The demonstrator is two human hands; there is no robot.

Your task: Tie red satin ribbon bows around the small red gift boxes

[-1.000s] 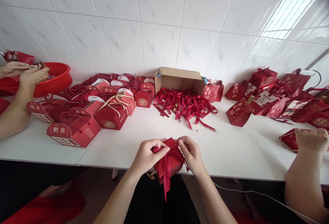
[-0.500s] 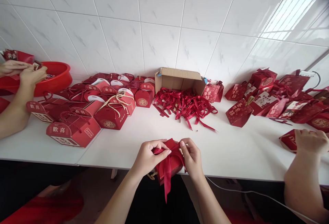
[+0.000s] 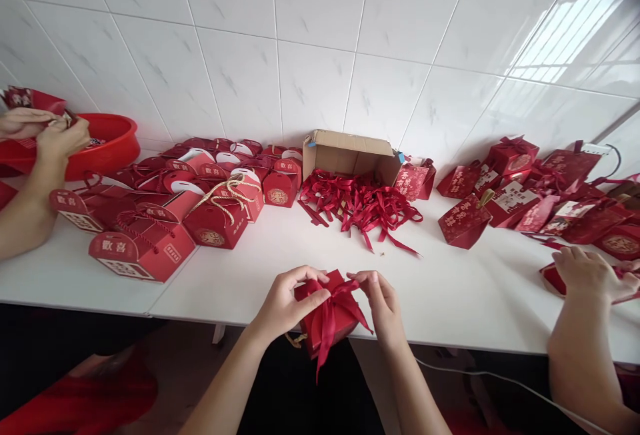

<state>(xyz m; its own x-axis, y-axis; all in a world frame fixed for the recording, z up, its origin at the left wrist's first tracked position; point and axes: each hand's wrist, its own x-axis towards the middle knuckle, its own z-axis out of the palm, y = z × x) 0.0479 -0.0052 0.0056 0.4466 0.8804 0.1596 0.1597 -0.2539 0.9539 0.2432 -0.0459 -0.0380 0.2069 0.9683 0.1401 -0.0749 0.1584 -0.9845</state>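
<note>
Drawn slightly apart, both hands (image 3: 286, 303) (image 3: 383, 302) pinch the red ribbon (image 3: 327, 324) on the box (image 3: 342, 324).

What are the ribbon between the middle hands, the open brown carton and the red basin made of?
Ribbon: probably satin-like fabric, judging by its soft sheen and limp, folding tails.
Brown carton: likely cardboard, matt, from its plain tan walls and bent flap.
Red basin: apparently plastic, smooth and slightly glossy, with a rounded rim.
</note>
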